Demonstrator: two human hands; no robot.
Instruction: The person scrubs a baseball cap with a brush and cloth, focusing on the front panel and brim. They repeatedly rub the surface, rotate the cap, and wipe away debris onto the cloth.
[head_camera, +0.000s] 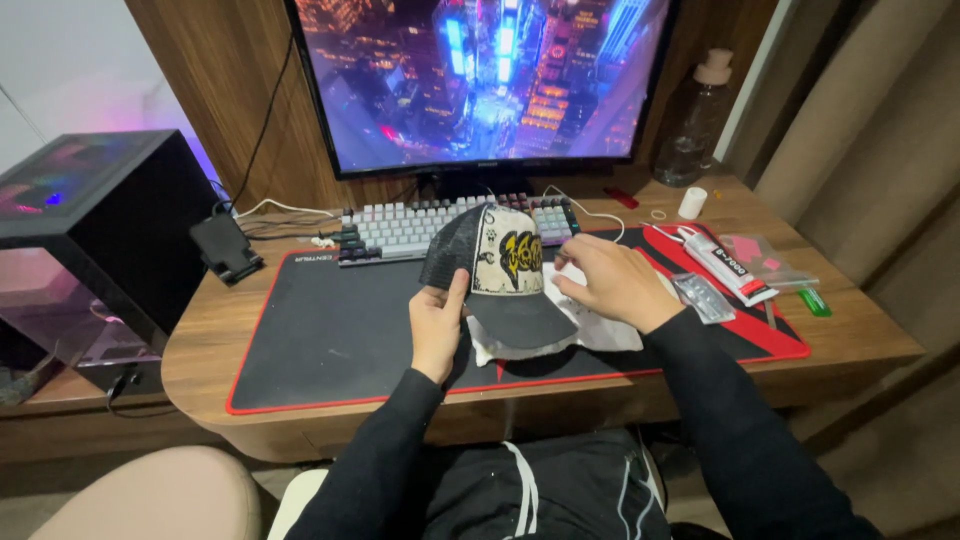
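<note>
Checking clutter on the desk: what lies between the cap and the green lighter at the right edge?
In the head view, between the cap and the green lighter lie the right hand, a white cloth, a blister pack and a tube.

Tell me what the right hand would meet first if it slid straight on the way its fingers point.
Probably the cap: the right hand points left toward its front panel, over the white cloth, already close or touching; depth is unclear.

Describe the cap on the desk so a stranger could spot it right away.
Start at the big monitor, then drop past the keyboard to the black desk mat with its red edge. The cap sits mid-mat, with the left hand gripping it. Its black mesh back, cream front panel and yellow-and-black emblem set it apart.
</note>
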